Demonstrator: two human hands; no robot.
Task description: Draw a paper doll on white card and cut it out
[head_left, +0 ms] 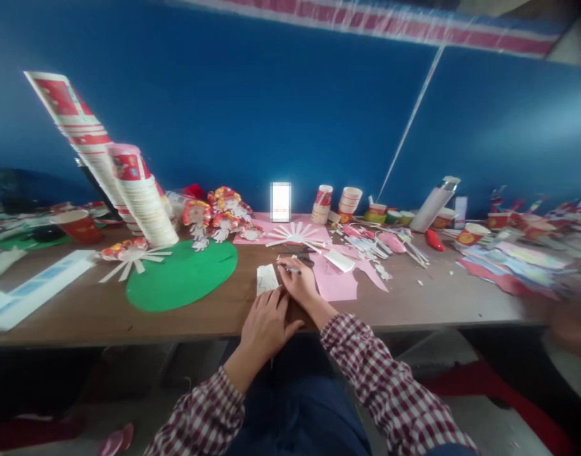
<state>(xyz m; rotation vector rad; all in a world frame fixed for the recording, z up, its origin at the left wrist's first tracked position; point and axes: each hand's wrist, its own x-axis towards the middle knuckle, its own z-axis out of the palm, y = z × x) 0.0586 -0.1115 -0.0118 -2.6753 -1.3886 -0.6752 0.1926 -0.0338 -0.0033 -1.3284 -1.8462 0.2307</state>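
A small white paper (267, 278) with faint marks lies on the brown table (214, 320) near its front edge. My left hand (266, 322) rests flat at the paper's lower edge, fingers spread and thumb out to the right. Just right of the paper, my right hand (297, 278) is closed round a dark pen (293, 270). Dark scissors (303, 255) lie behind my right hand, partly hidden by it. A cut pink sheet (335, 285) is to the right of that hand, and a green oval sheet (183, 278) lies to the left.
Tall stacks of paper cups (140, 202) lean at the left. Decorated cut-cup figures (223, 212) and a splayed white cup (294, 233) sit behind the hands. A flask (433, 206), scraps and colored sheets (509, 263) are at the right. Another person's blurred hand (573, 323) shows far right.
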